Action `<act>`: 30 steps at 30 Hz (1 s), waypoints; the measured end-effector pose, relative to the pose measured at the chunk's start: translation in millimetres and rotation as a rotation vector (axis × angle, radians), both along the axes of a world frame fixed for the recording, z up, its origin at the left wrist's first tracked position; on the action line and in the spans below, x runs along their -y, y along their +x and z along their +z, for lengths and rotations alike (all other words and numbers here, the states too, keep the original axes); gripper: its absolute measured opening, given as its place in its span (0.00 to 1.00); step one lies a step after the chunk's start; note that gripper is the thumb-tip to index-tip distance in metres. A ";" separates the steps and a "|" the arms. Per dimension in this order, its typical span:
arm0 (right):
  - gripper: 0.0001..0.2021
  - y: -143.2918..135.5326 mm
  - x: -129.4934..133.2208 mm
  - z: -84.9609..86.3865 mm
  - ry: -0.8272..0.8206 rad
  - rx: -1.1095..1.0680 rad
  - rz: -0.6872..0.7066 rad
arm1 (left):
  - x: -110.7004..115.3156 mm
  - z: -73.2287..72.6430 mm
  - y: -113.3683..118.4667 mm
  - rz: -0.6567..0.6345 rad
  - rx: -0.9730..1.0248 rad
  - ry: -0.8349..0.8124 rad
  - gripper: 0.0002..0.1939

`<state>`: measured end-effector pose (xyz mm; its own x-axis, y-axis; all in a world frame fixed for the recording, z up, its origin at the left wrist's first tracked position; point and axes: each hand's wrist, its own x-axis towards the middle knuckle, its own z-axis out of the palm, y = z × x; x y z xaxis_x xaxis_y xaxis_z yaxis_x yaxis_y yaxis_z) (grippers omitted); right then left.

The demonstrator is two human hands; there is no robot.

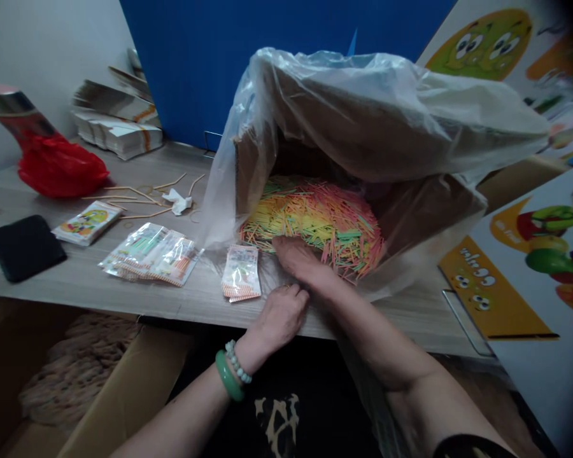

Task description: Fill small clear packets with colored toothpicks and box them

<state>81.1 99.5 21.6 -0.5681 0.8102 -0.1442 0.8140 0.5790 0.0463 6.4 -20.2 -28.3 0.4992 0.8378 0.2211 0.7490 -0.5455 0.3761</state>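
A box lined with clear plastic (401, 95) lies open toward me, holding a heap of thin colored sticks (315, 219). My right hand (296, 257) reaches to the front edge of the heap; its fingertips are at the sticks and what they grip, if anything, is hidden. Beside it, at the table's front edge, my left hand (284, 308) is closed, with its fingers curled under and any held object too hidden to name. Just left of the hands sit small printed packets (241, 273). More filled clear packets (148, 254) lie farther left.
On the left of the table (95, 289) are a dark flat object (26, 247), a card pack (88, 222), a red plastic bag (60, 165), bent sticks and white paper stacks (117, 127). Printed boxes (530, 254) stand right, a blue panel (186, 70) behind. An open carton (134, 375) is below left.
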 end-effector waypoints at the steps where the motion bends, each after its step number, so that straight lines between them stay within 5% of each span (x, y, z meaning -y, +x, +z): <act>1: 0.16 -4.0 -0.4 0.7 -0.010 0.023 -0.031 | 0.0 -0.6 0.0 -0.005 0.002 -0.003 0.08; 8: 0.16 -17.2 0.6 8.0 0.006 0.111 -0.108 | -1.3 -6.0 -0.4 0.011 0.044 0.005 0.09; 14: 0.17 -11.3 14.5 -8.7 0.218 0.055 -0.141 | -0.7 -15.6 0.0 0.005 0.081 0.056 0.10; 21: 0.15 -14.1 8.0 -13.3 0.110 -0.049 -0.179 | 0.1 -15.0 -1.2 0.020 0.105 0.046 0.10; 27: 0.16 23.3 -8.3 -0.5 0.129 -0.227 -0.344 | 4.5 0.0 -1.4 0.034 0.028 0.031 0.11; 30: 0.16 45.2 -8.6 4.5 0.073 -0.571 -0.378 | 4.1 2.1 -2.1 0.030 0.116 -0.010 0.10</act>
<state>126.3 108.1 26.2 -0.2158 0.9639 0.1557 0.8679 0.2624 -0.4217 4.2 -24.3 -26.2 0.4453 0.8545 0.2676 0.7158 -0.5193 0.4669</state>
